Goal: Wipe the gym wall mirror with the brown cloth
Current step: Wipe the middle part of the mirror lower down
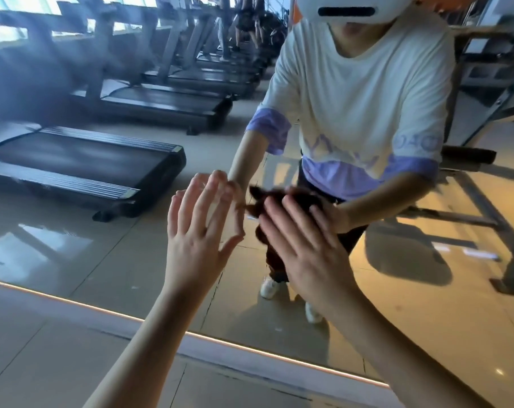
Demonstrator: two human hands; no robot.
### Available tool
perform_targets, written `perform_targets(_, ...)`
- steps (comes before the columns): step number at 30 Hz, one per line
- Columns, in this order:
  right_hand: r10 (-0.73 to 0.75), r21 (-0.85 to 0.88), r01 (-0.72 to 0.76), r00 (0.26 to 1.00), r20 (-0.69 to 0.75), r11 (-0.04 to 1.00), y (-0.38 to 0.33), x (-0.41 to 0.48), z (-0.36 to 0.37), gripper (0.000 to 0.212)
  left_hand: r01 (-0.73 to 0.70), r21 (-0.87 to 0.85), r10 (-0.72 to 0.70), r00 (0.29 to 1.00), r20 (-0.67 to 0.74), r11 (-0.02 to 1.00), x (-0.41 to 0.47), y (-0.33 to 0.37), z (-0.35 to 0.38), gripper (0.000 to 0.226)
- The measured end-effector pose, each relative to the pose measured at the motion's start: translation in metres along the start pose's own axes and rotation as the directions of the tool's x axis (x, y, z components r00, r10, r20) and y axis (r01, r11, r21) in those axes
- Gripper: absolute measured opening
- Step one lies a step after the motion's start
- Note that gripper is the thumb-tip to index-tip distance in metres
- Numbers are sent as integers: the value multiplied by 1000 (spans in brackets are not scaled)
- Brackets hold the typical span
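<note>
In the head view, both hands reach forward to the gym wall mirror (102, 248). The left hand (200, 231) is spread, its fingers straight and slightly apart, the fingertips meeting their own reflection on the glass and holding nothing. Just to its right, the right hand (306, 240) lies flat with straight fingers over the brown cloth (258, 199), pressing it against the mirror; the cloth's dark edges stick out past the fingertips on the upper left. The glass reflects the person's white and purple shirt (361, 98), a row of treadmills (82, 160) on the left and a bench frame (470, 160) on the right. A lit orange strip (220, 343) runs along the mirror's bottom edge above the tiled floor (44, 363).
</note>
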State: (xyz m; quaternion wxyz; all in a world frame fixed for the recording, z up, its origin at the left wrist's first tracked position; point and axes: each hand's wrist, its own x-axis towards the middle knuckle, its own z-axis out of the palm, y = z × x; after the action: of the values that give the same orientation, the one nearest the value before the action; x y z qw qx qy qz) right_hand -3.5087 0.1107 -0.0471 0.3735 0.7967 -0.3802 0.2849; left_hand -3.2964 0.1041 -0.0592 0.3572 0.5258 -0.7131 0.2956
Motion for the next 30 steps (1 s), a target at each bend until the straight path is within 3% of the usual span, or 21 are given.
perform_targets(2,-144,-74,154,982,123,985,0,-18,5,50,-2,-5,2,1000,14,1000,-2,-2,-3,85)
perform_targets(4,-137,-101,150,983,119,984,5,-16,1,50,21,3,-21,999,32,1000,-7,-7,-5,91)
perform_targets(8,169,-6,-171,980,-107,985,13,29,-21,46,166,14,-166,986,1,986,-10,-24,-6,91)
perform_targets(10,283,60,-277,950,-135,959,1,44,-20,53,202,-9,-202,979,-2,979,-8,-34,-6,91)
perform_targets(11,259,42,-255,960,-107,966,-11,45,-15,52,187,-23,-187,982,0,982,-8,-38,-6,89)
perform_targets(13,64,-48,-63,998,18,997,-32,31,1,46,124,-28,-124,992,-13,992,-11,-47,-4,84)
perform_targets(15,-116,-101,134,979,167,986,-40,16,11,51,75,-22,-75,997,-23,997,-13,-54,-3,79)
perform_targets(16,-132,-106,155,971,198,982,-38,16,10,51,55,-17,-55,998,-29,998,-13,-57,-4,78)
perform_targets(18,-76,-98,90,987,139,991,-32,30,2,50,23,-5,-23,999,-37,1000,-12,-61,-5,78)
perform_targets(20,76,-44,-76,997,5,996,-28,51,-9,48,7,-8,-7,1000,-29,1000,-12,-64,-5,80)
perform_targets(22,246,56,-242,964,-105,969,-31,68,-12,48,-2,-11,2,1000,-18,1000,-14,-67,-3,80)
perform_targets(24,298,78,-291,948,-111,954,-47,73,-4,50,-19,5,19,999,-27,1000,-15,-71,-2,77)
perform_targets(28,-40,-50,46,992,116,998,-69,48,18,46,-68,28,68,998,-3,997,-19,-86,-5,76)
perform_targets(30,-45,-37,51,989,140,998,-67,54,15,49,-15,44,15,1000,5,999,-19,-98,-8,77)
